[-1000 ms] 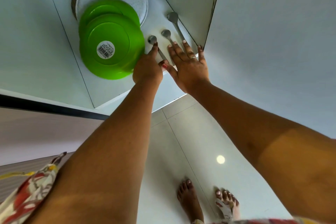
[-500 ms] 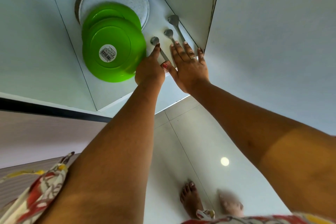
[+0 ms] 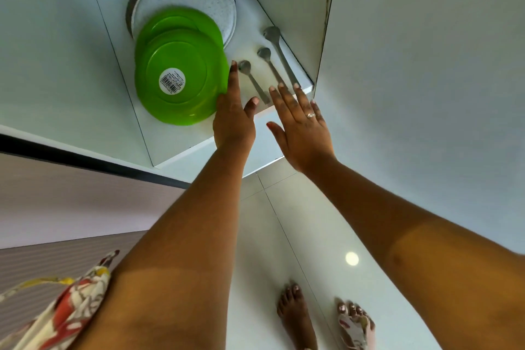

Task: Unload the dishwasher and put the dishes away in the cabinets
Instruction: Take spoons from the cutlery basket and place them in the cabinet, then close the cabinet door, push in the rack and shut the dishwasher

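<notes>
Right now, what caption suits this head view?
Open hands hover beside three spoons and green plates on a cabinet shelf.

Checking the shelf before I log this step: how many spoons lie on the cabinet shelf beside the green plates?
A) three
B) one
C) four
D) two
A: three spoons lie side by side on the shelf, right of the green plates, with both hands open and holding nothing, the left hand by the nearest spoon and the right hand at the handle ends.
</notes>
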A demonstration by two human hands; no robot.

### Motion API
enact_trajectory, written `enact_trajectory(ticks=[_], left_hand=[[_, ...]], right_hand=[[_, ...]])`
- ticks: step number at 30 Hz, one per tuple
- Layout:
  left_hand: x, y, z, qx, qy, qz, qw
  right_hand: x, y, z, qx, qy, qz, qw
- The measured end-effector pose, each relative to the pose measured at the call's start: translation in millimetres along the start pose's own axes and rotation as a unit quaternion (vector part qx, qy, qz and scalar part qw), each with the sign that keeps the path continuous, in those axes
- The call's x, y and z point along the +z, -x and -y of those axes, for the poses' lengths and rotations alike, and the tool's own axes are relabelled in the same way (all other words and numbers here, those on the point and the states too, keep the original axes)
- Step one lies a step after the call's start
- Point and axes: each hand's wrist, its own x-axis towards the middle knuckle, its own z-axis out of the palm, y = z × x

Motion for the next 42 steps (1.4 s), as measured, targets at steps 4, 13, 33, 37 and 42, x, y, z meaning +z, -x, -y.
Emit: enact_trajectory(ticks=[4, 13, 33, 37, 42], left_hand=[[5.2, 40.2, -0.2, 0.037, -0.017, 0.028, 0.999], [24.7, 216.8, -16.8, -0.132, 0.091, 0.077, 0.984], [-92.6, 384.2, -159.4, -0.217, 0.389, 0.014, 0.895], [-121.9, 389.9, -170.6, -0.199, 0.389, 0.006, 0.899], [-136.1, 391.9, -195.3, -0.143, 0.405, -0.002, 0.903]], right_hand=[[2.7, 42.8, -1.7, 0.004, -0.024, 0.019, 1.000], [-2.6, 174.4, -34.6, 0.058, -0.070, 0.069, 0.993], [-189.5, 329.8, -83.0, 0.448, -0.511, -0.322, 0.659], [-236.7, 307.2, -59.7, 0.344, -0.664, -0.197, 0.634], [-240.4, 305.8, -23.2, 0.316, -0.630, -0.161, 0.691]])
